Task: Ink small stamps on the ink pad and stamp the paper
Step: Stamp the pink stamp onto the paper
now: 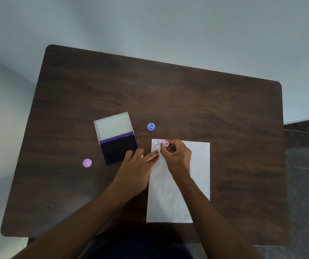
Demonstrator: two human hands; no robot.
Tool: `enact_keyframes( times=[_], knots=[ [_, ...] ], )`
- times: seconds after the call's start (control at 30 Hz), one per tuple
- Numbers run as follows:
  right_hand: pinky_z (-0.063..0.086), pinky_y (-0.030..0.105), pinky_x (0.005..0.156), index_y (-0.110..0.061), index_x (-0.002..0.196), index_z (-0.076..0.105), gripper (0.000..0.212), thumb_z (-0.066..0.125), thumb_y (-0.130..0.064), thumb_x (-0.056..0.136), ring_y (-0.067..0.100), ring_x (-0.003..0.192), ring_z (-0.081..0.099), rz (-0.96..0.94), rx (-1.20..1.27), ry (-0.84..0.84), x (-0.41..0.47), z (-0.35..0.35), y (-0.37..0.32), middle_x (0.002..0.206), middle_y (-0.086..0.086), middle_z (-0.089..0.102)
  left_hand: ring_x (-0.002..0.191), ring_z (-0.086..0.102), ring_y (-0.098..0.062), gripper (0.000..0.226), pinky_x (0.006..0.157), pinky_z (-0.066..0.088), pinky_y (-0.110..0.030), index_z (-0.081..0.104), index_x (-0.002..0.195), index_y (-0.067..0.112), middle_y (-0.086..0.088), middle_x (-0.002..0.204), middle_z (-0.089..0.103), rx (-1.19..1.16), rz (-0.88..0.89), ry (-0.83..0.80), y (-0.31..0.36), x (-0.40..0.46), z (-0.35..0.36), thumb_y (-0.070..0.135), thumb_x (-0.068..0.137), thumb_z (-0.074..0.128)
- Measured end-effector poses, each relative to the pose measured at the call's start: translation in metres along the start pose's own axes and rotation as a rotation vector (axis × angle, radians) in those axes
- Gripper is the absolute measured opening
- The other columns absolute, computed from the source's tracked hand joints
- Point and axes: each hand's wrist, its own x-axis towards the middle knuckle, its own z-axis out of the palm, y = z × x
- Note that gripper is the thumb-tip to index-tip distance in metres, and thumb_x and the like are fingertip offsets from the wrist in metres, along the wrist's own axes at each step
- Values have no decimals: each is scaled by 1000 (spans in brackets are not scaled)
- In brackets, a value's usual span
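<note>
The right hand (176, 153) pinches the small, light, rigid pink stamp (166, 143) by its knob, just beside the smiley print (156, 143), left hand (137, 161) flat, steadying the thin paper (196, 165)

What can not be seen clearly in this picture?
- Head view: the pink stamp's face, hidden by the right hand pinching it.
- Paper under both hands; the left hand covers its edge.
- Blue stamp's design faces down.

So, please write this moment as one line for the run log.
right hand: holds pink stamp | left hand: flat on paper edge | smiley print: on paper | ink pad: open | blue stamp: idle
</note>
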Motion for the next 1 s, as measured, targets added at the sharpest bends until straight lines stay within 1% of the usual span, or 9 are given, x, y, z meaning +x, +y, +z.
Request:
enact_keyframes(
  times=[0.13,0.37,0.6,0.73,0.83,0.93,1.0],
  knots=[
    [44,7,58,-14,88,66,18,71,-31,83,7,66,59,22,1,-5,0,1,-1,88,-1,71,132,35,-23,61,110,25,-37,18,151,28,0,152,37,-2,-18,-5,2,0,0,36,96,45],
    [45,10,58,-15,88,65,19,71,-32,83,9,67,60,55,0,-12,-1,2,-2,89,-2,71,130,37,-23,60,109,27,-37,21,150,28,1,150,39,3,-23,-3,2,0,0,34,96,46],
    [42,10,56,-15,86,63,21,69,-35,84,11,67,59,74,-31,-42,2,3,-2,88,0,70,131,35,-23,60,109,25,-36,18,151,29,1,151,37,16,-29,-5,4,0,-1,36,97,45],
    [38,9,55,-17,83,59,21,68,-35,85,9,64,56,82,-44,-64,2,3,-3,87,0,68,131,37,-24,60,108,27,-37,21,150,28,1,152,37,23,-23,-4,3,0,-1,34,96,46],
    [37,8,55,-18,83,58,21,67,-37,85,9,64,55,98,-37,-76,2,1,-4,87,-2,66,133,36,-26,60,109,28,-40,22,150,28,2,156,31,41,-5,-14,4,-1,1,33,95,48],
    [36,7,55,-19,82,58,21,68,-37,84,10,62,55,113,-28,-85,2,1,-6,83,-5,63,136,31,-28,62,111,26,-43,17,151,30,2,160,17,63,-11,-39,4,-1,4,32,96,46],
    [36,6,55,-19,81,57,21,68,-37,84,10,62,55,115,-22,-83,1,0,-6,82,-5,63,137,29,-28,63,111,26,-44,14,151,32,2,161,13,75,-23,-43,3,-2,4,32,97,45]
  ],
)
